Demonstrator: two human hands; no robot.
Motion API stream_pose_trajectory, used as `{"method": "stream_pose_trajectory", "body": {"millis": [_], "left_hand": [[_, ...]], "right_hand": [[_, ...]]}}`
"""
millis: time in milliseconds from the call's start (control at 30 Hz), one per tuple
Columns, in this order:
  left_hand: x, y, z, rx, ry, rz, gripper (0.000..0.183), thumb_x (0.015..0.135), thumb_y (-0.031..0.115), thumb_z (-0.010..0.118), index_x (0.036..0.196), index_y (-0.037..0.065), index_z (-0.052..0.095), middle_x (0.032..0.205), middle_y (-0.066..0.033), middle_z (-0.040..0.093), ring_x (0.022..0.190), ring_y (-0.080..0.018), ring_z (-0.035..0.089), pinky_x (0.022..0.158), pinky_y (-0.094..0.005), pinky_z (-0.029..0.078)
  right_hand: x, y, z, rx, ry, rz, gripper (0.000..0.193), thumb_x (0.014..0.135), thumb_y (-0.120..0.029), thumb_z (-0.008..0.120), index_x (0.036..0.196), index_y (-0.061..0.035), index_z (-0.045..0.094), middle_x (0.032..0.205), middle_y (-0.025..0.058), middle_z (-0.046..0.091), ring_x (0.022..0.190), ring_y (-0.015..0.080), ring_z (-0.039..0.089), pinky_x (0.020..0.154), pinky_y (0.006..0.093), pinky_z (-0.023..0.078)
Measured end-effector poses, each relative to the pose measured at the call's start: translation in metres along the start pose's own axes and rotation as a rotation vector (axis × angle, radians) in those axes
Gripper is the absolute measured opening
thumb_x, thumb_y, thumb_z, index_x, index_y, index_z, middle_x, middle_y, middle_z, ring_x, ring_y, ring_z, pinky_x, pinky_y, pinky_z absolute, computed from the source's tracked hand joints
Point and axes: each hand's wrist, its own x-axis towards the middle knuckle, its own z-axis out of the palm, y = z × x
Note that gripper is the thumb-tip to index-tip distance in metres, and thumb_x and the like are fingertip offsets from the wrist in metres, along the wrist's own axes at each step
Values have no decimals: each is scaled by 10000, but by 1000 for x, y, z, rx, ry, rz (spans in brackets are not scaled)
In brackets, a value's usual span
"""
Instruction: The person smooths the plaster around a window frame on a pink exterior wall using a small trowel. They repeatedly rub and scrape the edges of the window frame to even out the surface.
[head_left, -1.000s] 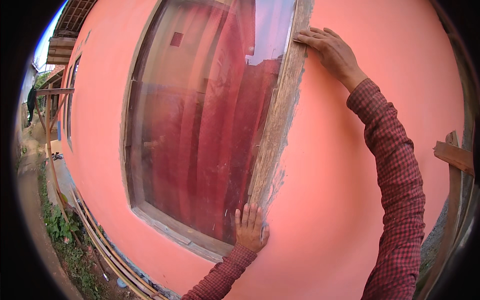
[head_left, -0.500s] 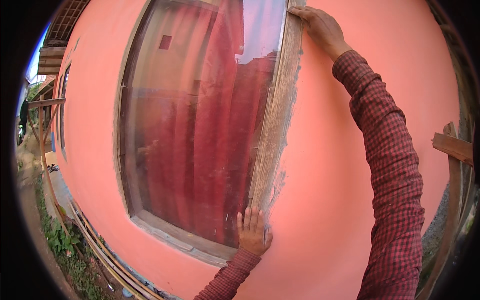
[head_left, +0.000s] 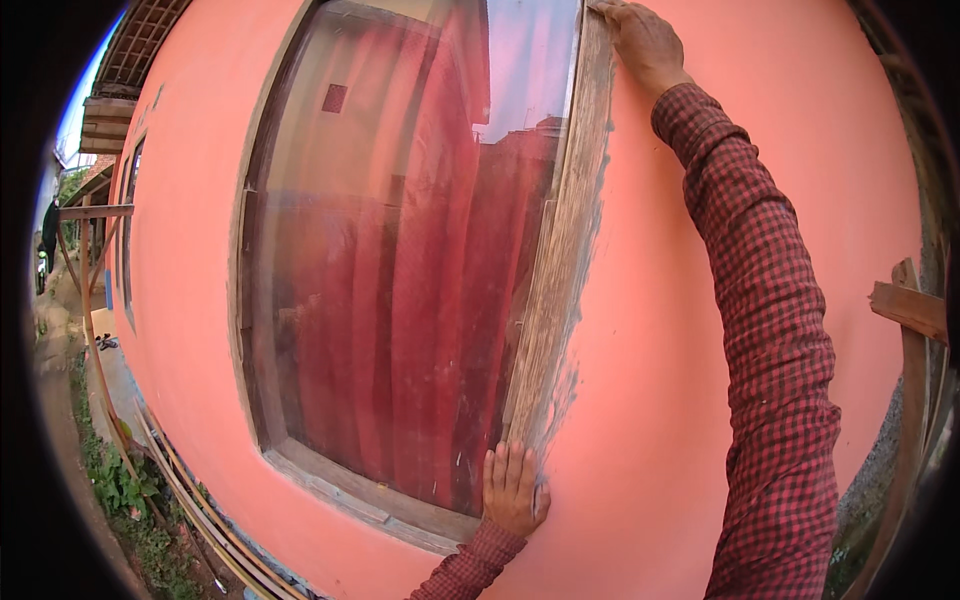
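A weathered wooden window frame (head_left: 565, 260) surrounds a glass pane (head_left: 400, 250) with red curtains behind it. My left hand (head_left: 513, 492) lies flat against the lower part of the frame's right post, fingers stretched upward and nothing seen in it. High on the same post, my right hand (head_left: 648, 45) has its fingers bent over the wood. Its fingertips are near the upper picture edge, and its palm side is hidden. Grey smears run along the post where it meets the salmon-pink wall (head_left: 660, 400).
Bamboo poles (head_left: 210, 520) lie along the wall's foot at lower left, beside green plants (head_left: 120, 490). A wooden prop (head_left: 95, 300) stands at far left. Rough boards (head_left: 908, 305) stick out at the right. A tiled roof edge (head_left: 140, 45) overhangs at upper left.
The view has shifted slightly, so the window sits a little lower and to the right. My right hand is nearer the top edge, its fingers more bent; my left hand stays on the post.
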Motion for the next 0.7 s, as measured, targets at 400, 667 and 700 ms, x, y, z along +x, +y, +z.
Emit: {"method": "stream_pose_trajectory", "body": {"millis": [400, 667, 700], "left_hand": [[0, -5, 1, -6, -2, -13, 612, 855, 248, 582, 1376, -52, 464, 1468, -272, 412, 1357, -498, 368, 1098, -625, 318], [-4, -9, -1, -6, -5, -17, 580, 880, 279, 554, 1352, -51, 488, 1446, -276, 435, 1349, -489, 383, 1095, -604, 335], [-4, -9, 0, -10, 3, -9, 578, 878, 277, 558, 1348, -51, 492, 1442, -277, 438, 1348, -490, 384, 1092, -605, 339]], "right_hand": [[-5, -5, 6, -187, -18, -89, 486, 1034, -387, 382, 1467, -172, 432, 1521, 54, 427, 1393, 366, 383, 1138, 452, 333], [-4, -30, 10, -159, -97, 30, 499, 1033, -334, 361, 1445, -59, 429, 1511, 140, 419, 1352, 396, 429, 1126, 469, 345], [10, -23, 14, -150, -49, 27, 473, 1019, -312, 376, 1440, -114, 459, 1508, 132, 427, 1347, 420, 423, 1119, 499, 348]]}}
